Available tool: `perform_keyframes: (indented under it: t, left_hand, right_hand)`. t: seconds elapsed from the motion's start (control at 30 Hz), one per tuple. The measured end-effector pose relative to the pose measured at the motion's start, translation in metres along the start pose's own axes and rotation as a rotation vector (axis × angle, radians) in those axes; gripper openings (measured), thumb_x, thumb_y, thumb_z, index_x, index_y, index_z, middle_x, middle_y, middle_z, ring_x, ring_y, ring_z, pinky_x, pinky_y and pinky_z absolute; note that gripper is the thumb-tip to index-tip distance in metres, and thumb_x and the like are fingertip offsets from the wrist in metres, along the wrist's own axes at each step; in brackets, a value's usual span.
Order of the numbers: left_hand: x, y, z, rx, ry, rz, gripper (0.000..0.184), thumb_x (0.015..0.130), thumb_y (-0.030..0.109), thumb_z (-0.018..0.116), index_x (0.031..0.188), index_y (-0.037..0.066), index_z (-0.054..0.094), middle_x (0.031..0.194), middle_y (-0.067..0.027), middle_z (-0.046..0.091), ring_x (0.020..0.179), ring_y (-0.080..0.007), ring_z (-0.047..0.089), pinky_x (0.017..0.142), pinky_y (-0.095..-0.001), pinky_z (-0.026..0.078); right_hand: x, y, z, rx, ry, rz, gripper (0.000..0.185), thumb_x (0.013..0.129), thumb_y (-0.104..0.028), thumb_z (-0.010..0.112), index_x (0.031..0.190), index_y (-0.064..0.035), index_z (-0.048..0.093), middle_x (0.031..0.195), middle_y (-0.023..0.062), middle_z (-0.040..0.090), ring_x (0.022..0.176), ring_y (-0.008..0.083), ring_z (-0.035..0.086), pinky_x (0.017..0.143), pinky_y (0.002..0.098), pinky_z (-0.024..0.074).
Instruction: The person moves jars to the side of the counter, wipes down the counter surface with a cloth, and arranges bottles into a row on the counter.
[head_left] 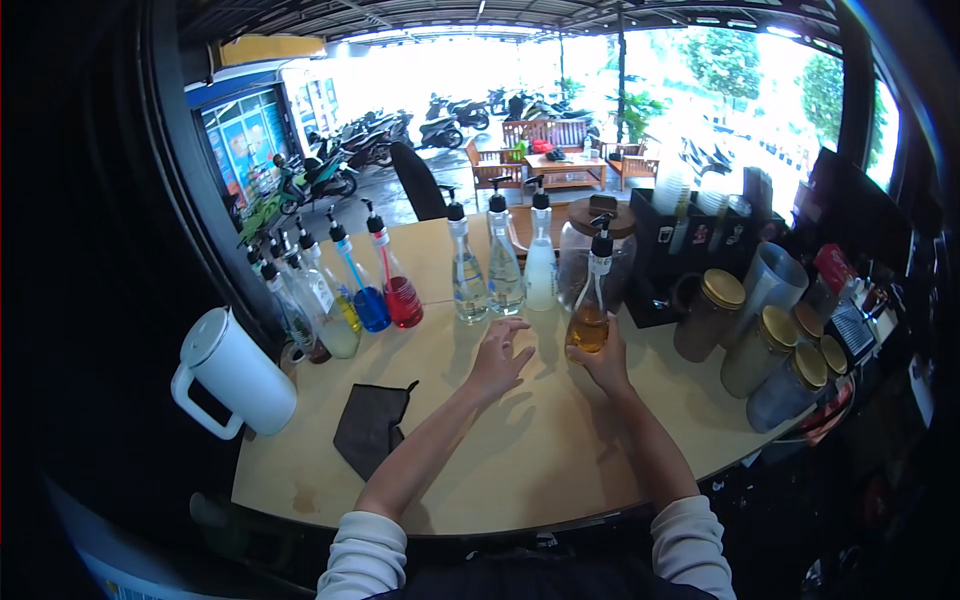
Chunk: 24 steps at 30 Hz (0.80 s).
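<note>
1. Tabletop, pale wood, spreading beneath the brown-lidded jar and well toward the near side of it.
2. Black organiser just right of the jar, with stacked clear cups in it.
3. White pitcher, well left of the jar and nearer, handle turned toward the near left.
4. Gold-lidded canisters, grouped right of the jar and nearer.
5. Dark cloth, left of the jar and nearer, lying flat.
6. Blue bottle and red bottle, both pump-topped, well left of the jar, beside other pump bottles.
7. Three pump bottles in a row, just left of the jar, two clear, one cloudy white.
8. Amber bottle, directly on the near side of the jar; long axis close to vertical, black pump uppermost, liquid low in the body. Spout direction too small to tell; base contact with the wood likewise unclear.
9. Right hand, nearer than the jar, wrapped low around the amber bottle: thumb across the near face, fingers bent along the right side.
10. Left hand, left of the jar and nearer: thumb well apart from loosely bent fingers, nothing in the grasp, palm side toward the amber bottle.
</note>
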<state>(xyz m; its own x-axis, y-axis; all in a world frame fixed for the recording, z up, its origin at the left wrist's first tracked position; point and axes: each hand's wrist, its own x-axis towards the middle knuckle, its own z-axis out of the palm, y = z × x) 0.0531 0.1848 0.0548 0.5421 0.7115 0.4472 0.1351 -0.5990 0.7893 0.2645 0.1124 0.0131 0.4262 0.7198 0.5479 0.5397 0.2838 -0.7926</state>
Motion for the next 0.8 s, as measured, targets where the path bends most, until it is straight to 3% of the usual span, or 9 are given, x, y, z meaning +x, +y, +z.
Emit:
perform_keyframes:
  t: [0.13, 0.3, 0.37, 0.53, 0.73, 0.8]
  left_hand:
    - [-0.008, -0.016, -0.023, -0.001, 0.045, -0.005, 0.039, 0.078, 0.017, 0.067, 0.114, 0.007, 0.054, 0.122, -0.0093, 0.051, 0.115, -0.0249, 0.049, 0.090, -0.0401, 0.045]
    - [-0.022, -0.031, -0.052, 0.009, 0.140, -0.067, 0.040, 0.078, 0.017, 0.067, 0.116, 0.009, 0.053, 0.119, -0.0093, 0.052, 0.111, -0.0239, 0.053, 0.088, -0.0393, 0.046]
    - [-0.027, -0.041, -0.064, 0.024, 0.165, -0.090, 0.042, 0.078, 0.018, 0.067, 0.117, 0.009, 0.053, 0.119, -0.0097, 0.052, 0.111, -0.0240, 0.053, 0.087, -0.0387, 0.046]
    - [-0.041, -0.055, -0.097, 0.029, 0.231, -0.137, 0.046, 0.078, 0.020, 0.068, 0.120, 0.008, 0.051, 0.119, -0.0103, 0.052, 0.112, -0.0242, 0.053, 0.086, -0.0374, 0.047]
    - [-0.054, -0.066, -0.127, 0.064, 0.263, -0.192, 0.047, 0.081, 0.020, 0.068, 0.123, 0.009, 0.048, 0.124, -0.0073, 0.051, 0.116, -0.0226, 0.051, 0.089, -0.0372, 0.045]
    - [-0.056, -0.075, -0.131, 0.044, 0.288, -0.184, 0.049, 0.080, 0.022, 0.069, 0.122, 0.007, 0.049, 0.121, -0.0108, 0.051, 0.112, -0.0241, 0.053, 0.086, -0.0371, 0.047]
  right_hand:
    - [-0.002, -0.011, 0.026, -0.014, -0.007, 0.111, 0.075, 0.061, -0.014, 0.083, 0.120, -0.0021, 0.039, 0.102, 0.0144, 0.061, 0.092, 0.0239, 0.063, 0.079, 0.0340, 0.0518]
    - [-0.004, -0.035, 0.074, 0.082, -0.107, 0.075, 0.073, 0.061, -0.015, 0.084, 0.119, -0.0040, 0.042, 0.098, 0.0152, 0.063, 0.091, 0.0280, 0.065, 0.078, 0.0371, 0.0520]
    - [-0.004, -0.040, 0.099, 0.030, -0.129, -0.050, 0.073, 0.061, -0.017, 0.084, 0.119, -0.0042, 0.042, 0.098, 0.0154, 0.063, 0.092, 0.0292, 0.064, 0.079, 0.0378, 0.0517]
    - [0.004, -0.053, 0.161, 0.096, -0.193, -0.023, 0.076, 0.059, -0.018, 0.084, 0.119, -0.0027, 0.040, 0.102, 0.0183, 0.061, 0.100, 0.0322, 0.060, 0.083, 0.0410, 0.0485]
    - [0.015, -0.059, 0.224, 0.147, -0.205, -0.030, 0.077, 0.058, -0.019, 0.084, 0.119, -0.0028, 0.039, 0.103, 0.0184, 0.060, 0.098, 0.0360, 0.060, 0.082, 0.0437, 0.0475]
    - [0.019, -0.057, 0.239, 0.190, -0.209, -0.022, 0.077, 0.058, -0.019, 0.084, 0.119, -0.0029, 0.039, 0.104, 0.0181, 0.060, 0.097, 0.0361, 0.060, 0.082, 0.0441, 0.0473]
